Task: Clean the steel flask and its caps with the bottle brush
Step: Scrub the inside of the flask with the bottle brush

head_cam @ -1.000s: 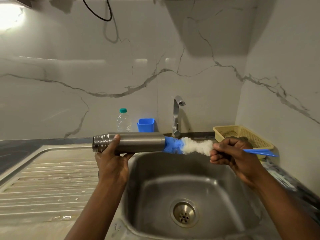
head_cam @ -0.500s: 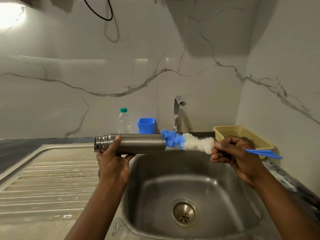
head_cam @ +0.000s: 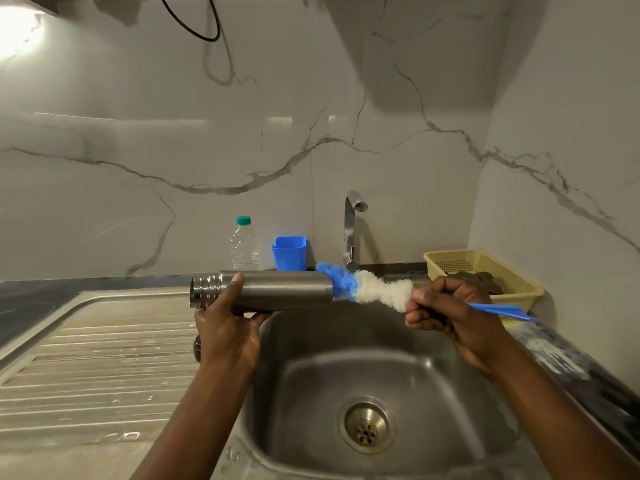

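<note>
My left hand (head_cam: 225,337) grips the steel flask (head_cam: 284,289) and holds it level over the sink's left rim, threaded neck pointing left. My right hand (head_cam: 450,310) grips the blue handle of the bottle brush (head_cam: 377,291), just behind its white bristles. The brush's blue tip presses against the flask's right end, at its upper far edge. A small dark round thing (head_cam: 196,348), perhaps a cap, peeks out beside my left wrist on the drainboard.
Below my hands lies the steel sink basin (head_cam: 433,375) with its drain (head_cam: 366,424); the ribbed drainboard (head_cam: 86,358) is on the left. Along the back wall stand a tap (head_cam: 351,230), a plastic water bottle (head_cam: 245,244) and a blue cup (head_cam: 289,252). A yellow basket (head_cam: 485,268) sits at right.
The brush's blue tip has slid up from the middle of the flask's right end to its upper edge. Both hands have kept their grips and barely shifted.
</note>
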Tool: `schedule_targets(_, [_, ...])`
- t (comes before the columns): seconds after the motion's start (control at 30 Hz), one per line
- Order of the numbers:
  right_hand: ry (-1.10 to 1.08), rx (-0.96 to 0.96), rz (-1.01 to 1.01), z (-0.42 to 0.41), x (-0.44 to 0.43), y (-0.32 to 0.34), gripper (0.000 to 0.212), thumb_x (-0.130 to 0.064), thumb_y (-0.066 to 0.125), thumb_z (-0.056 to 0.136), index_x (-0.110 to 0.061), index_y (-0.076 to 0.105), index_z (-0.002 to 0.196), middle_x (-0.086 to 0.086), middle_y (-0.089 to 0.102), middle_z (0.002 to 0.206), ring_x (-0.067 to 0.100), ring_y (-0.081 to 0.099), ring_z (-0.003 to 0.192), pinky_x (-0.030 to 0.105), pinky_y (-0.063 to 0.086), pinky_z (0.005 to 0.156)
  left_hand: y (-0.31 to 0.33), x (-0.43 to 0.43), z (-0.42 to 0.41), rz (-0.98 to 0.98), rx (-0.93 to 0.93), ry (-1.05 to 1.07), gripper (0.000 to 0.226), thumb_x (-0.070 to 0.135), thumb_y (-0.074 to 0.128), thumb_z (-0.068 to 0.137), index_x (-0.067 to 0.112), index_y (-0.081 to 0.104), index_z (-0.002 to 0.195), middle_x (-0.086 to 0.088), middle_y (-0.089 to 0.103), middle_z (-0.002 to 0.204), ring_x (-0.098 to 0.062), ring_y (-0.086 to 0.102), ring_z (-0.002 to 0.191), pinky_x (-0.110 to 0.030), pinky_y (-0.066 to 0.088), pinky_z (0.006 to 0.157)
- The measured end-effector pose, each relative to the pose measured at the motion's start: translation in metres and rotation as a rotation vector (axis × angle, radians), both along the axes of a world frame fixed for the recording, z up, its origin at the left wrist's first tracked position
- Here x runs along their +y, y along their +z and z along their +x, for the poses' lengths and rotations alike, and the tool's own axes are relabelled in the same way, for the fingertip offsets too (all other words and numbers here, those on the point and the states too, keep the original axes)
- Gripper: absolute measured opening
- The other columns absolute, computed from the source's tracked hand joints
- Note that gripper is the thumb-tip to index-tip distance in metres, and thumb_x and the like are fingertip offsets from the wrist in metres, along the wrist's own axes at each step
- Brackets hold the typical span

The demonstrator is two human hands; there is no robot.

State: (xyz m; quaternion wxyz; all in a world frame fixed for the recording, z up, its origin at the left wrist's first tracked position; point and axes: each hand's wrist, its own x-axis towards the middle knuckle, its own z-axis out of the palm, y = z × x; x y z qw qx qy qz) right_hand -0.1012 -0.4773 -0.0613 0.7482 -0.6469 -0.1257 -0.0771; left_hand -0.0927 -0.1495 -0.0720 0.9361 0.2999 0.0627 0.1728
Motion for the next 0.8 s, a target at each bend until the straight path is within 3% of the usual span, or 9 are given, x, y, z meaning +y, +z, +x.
schedule_targets(0.07, [-0.008,0.001,-0.019,0.000,0.002,-0.001,0.024,-0.013,0.076,0.080,0.006,0.064,0.088,0.032,0.073,0.087,0.031,0.074,0.069,0.040,0.066,0.068,0.000,-0.004,-0.002,0.006,0.014,-0.003,0.080,0.015,0.083,0.076,0.007,0.049,0.148,-0.022,0.061,0.144,-0.039,0.063,0.129,-0.058,0.065,0.076])
schedule_targets(0.17, [-0.017,-0.005,-0.002,-0.003,-0.002,0.007,0.035,-0.020,0.079,0.074,0.007,0.062,0.088,0.028,0.073,0.082,0.029,0.074,0.066,0.039,0.066,0.066,0.002,0.002,0.000,-0.018,0.009,0.044,0.064,0.011,0.077,0.087,0.004,0.052,0.145,-0.022,0.062,0.142,-0.037,0.065,0.127,-0.054,0.066,0.068])
schedule_targets(0.27, [0.004,-0.013,0.023,-0.006,-0.005,0.012,0.033,-0.017,0.078,0.074,0.007,0.061,0.089,0.026,0.072,0.079,0.027,0.073,0.063,0.037,0.065,0.063,0.002,0.009,0.002,-0.046,-0.007,0.095,0.072,0.012,0.079,0.088,0.005,0.046,0.151,-0.022,0.061,0.144,-0.037,0.065,0.127,-0.052,0.065,0.065])
schedule_targets(0.4, [-0.013,0.000,-0.044,-0.002,0.002,0.001,0.018,-0.008,0.073,0.085,0.007,0.064,0.088,0.032,0.073,0.086,0.032,0.074,0.068,0.038,0.066,0.066,0.004,-0.002,-0.002,-0.018,-0.003,-0.028,0.059,0.012,0.074,0.091,0.004,0.055,0.146,-0.022,0.063,0.141,-0.036,0.064,0.127,-0.058,0.064,0.082])
schedule_targets(0.47, [-0.024,0.004,-0.086,0.000,0.003,-0.002,0.010,-0.002,0.071,0.091,0.006,0.067,0.086,0.034,0.072,0.088,0.034,0.074,0.069,0.038,0.065,0.066,0.006,-0.008,-0.005,0.002,-0.001,-0.035,0.069,0.015,0.078,0.082,0.007,0.054,0.146,-0.021,0.064,0.141,-0.036,0.065,0.126,-0.061,0.061,0.089])
schedule_targets(0.6, [-0.039,-0.008,-0.052,-0.002,-0.005,0.006,0.008,0.001,0.068,0.091,0.004,0.066,0.084,0.031,0.072,0.083,0.032,0.073,0.065,0.038,0.065,0.064,0.008,-0.003,-0.004,-0.008,-0.017,0.015,0.059,0.011,0.077,0.087,0.006,0.056,0.142,-0.019,0.065,0.140,-0.034,0.066,0.125,-0.058,0.065,0.077])
schedule_targets(0.67, [-0.042,-0.025,-0.032,-0.004,-0.008,0.010,0.008,0.002,0.066,0.092,0.007,0.065,0.086,0.030,0.072,0.081,0.030,0.073,0.063,0.038,0.066,0.064,0.008,0.001,-0.003,-0.017,-0.024,0.065,0.077,0.013,0.083,0.079,0.006,0.050,0.149,-0.019,0.062,0.143,-0.034,0.065,0.127,-0.054,0.065,0.070])
schedule_targets(0.8, [-0.036,-0.021,-0.044,-0.005,-0.001,0.007,0.012,-0.005,0.071,0.087,0.005,0.065,0.085,0.030,0.073,0.083,0.032,0.073,0.066,0.040,0.066,0.066,0.005,0.001,-0.002,-0.010,-0.029,0.039,0.076,0.012,0.080,0.083,0.006,0.047,0.152,-0.022,0.061,0.144,-0.036,0.064,0.129,-0.056,0.065,0.072])
